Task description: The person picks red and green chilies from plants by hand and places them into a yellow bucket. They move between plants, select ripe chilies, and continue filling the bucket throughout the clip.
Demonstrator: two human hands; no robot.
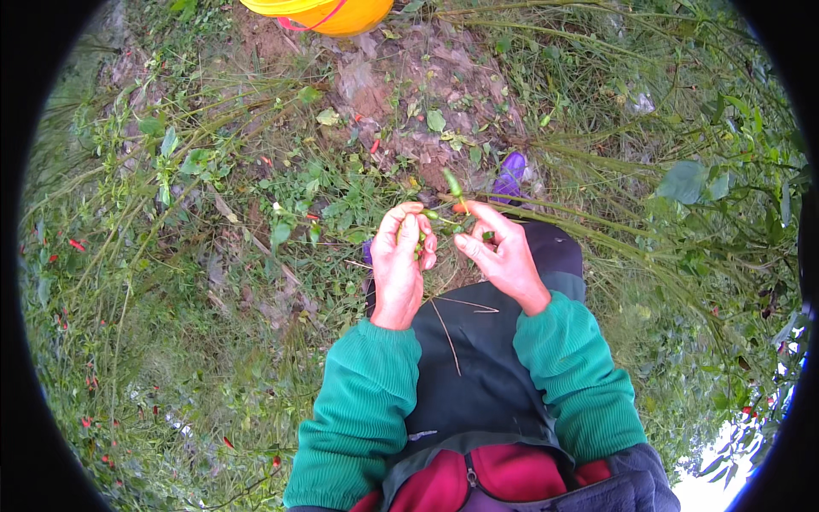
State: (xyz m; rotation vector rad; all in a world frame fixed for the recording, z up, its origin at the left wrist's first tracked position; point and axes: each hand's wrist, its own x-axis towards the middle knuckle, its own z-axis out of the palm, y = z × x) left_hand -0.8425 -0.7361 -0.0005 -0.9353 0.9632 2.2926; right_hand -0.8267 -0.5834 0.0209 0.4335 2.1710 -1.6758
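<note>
My left hand (398,269) is curled around several small green chilli peppers, partly hidden by the fingers. One green chilli pepper (431,215) pokes out beside its fingertips. Facing it, my right hand (510,256) has its thumb and index finger bent inward. A longer green chilli pepper (453,184) rises from the right index fingertip, its pale stem against the finger. An orange-red bit beside that fingertip is too small to tell apart. More small green pieces show between the two hands, above the dark apron (473,358).
A yellow bucket (326,14) with a pink handle stands at the top edge. Leaning plant stems (595,224) reach in from the right, others (211,121) from the left. A fallen red chilli pepper (375,146) lies on the ground near a purple shoe (510,176).
</note>
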